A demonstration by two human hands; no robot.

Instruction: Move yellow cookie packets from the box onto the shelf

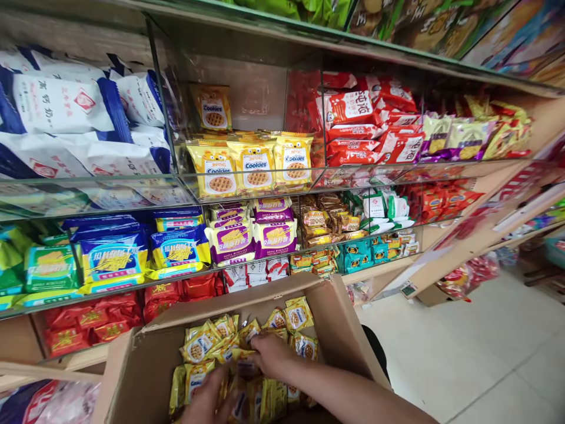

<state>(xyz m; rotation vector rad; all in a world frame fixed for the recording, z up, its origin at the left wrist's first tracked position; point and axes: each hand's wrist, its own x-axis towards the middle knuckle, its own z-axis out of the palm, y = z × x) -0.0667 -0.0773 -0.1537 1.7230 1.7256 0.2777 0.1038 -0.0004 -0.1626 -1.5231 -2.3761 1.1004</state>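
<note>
An open cardboard box in the lower middle holds many yellow cookie packets. Inside it, my left hand is low at the front, blurred, beside the packets, with its fingers apart. My right hand reaches in from the right, its fingers closed around a yellow packet near the middle of the pile. Above the box, a glass shelf compartment holds a front row of three upright cookie packets, with another packet standing behind on the left.
Blue-and-white packets fill the shelf at left, red packets at right. Lower shelves hold blue packets, purple soda biscuits and red packets. Glass dividers and shelf edges run above the box. Tiled floor lies right.
</note>
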